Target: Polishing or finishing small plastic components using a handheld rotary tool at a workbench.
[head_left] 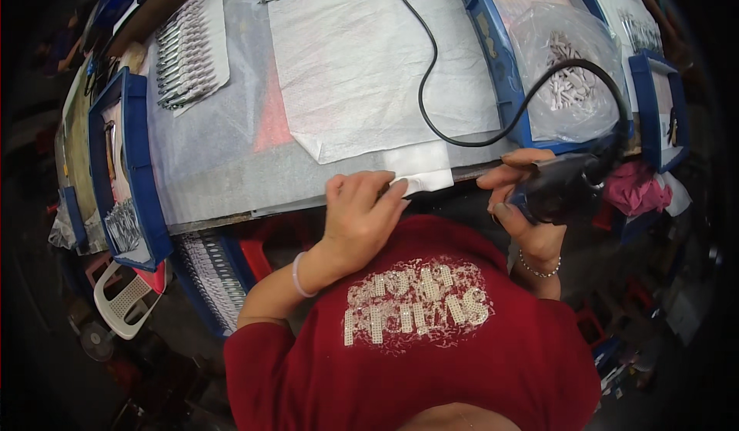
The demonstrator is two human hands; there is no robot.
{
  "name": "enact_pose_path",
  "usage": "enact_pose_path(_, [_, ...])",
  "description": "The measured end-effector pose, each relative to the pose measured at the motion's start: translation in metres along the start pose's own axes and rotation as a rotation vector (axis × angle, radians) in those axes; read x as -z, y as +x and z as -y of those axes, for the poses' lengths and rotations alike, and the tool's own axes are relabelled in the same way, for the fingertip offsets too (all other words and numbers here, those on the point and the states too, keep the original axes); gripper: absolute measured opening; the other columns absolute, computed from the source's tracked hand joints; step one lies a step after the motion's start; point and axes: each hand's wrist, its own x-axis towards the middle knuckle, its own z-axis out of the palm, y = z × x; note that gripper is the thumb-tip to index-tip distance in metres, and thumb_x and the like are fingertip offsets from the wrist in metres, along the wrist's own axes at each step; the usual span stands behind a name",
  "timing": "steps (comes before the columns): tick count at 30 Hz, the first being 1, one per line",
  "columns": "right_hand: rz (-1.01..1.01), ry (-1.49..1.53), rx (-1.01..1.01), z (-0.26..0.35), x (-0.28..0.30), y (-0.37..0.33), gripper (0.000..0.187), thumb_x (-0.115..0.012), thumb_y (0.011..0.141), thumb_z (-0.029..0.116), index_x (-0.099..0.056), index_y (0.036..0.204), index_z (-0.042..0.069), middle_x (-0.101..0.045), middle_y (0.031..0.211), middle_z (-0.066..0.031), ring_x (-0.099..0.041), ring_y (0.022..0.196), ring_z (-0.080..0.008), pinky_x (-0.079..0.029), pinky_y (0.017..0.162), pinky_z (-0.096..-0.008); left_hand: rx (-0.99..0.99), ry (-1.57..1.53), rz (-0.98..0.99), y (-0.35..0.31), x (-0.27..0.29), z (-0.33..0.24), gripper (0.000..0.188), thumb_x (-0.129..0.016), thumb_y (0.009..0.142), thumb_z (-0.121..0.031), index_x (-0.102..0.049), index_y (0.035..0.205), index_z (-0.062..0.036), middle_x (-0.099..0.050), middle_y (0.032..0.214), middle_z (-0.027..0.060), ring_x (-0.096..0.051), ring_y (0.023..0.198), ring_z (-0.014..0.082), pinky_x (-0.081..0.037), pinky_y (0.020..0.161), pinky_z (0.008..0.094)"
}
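My left hand [360, 217] is closed at the front edge of the table, its thumb and fingertips against a folded white cloth pad [422, 165]. Whatever is pinched in those fingers is too small or hidden to make out. Just right of the pad, my right hand [517, 192] is curled round a dark, rounded corded tool [566, 188]; its working end cannot be seen. From this tool a black cord [608, 73] arches up, dips along the table front and runs to the far side. A large white sheet [369, 69] covers the table beyond the pad.
Rows of slim metal tools [187, 54] lie at the far left. A blue tray [142, 162] stands on the left edge. To the right, another blue tray [493, 54] holds a plastic bag [570, 31] of small pale parts. A white chair [123, 304] stands lower left.
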Motion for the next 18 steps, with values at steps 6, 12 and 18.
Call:
enact_pose_path(6, [-0.189, -0.001, 0.276, 0.008, -0.006, -0.001, 0.063, -0.072, 0.079, 0.031, -0.04, 0.12, -0.004, -0.062, 0.084, -0.0165, -0.057, 0.064, -0.0149, -0.048, 0.061, -0.025, 0.092, -0.021, -0.126, 0.053, 0.057, 0.046, 0.03, -0.069, 0.076, -0.006, -0.064, 0.106, -0.0061, -0.06, 0.101, 0.0115, -0.056, 0.092, 0.0281, -0.04, 0.081, 0.0381])
enact_pose_path(12, [0.087, 0.067, 0.341, 0.021, 0.002, 0.001, 0.049, -0.067, 0.083, 0.009, -0.04, 0.123, 0.004, -0.06, 0.1, -0.0145, -0.056, 0.083, -0.0141, -0.045, 0.078, -0.0258, 0.068, 0.024, -0.248, 0.145, 0.055, 0.169, 0.017, -0.064, 0.082, -0.007, -0.066, 0.099, -0.0027, -0.064, 0.099, 0.0147, -0.061, 0.094, 0.0304, -0.048, 0.08, 0.0341])
enact_pose_path(18, [0.032, 0.098, 0.272, 0.019, -0.002, 0.002, 0.046, -0.067, 0.08, 0.003, -0.045, 0.12, 0.005, -0.061, 0.099, -0.0129, -0.056, 0.083, -0.0138, -0.047, 0.078, -0.0269, -0.005, 0.19, -0.103, 0.199, 0.037, 0.245, 0.013, -0.067, 0.079, -0.014, -0.066, 0.089, -0.0059, -0.064, 0.089, 0.0097, -0.06, 0.086, 0.0311, -0.047, 0.073, 0.0409])
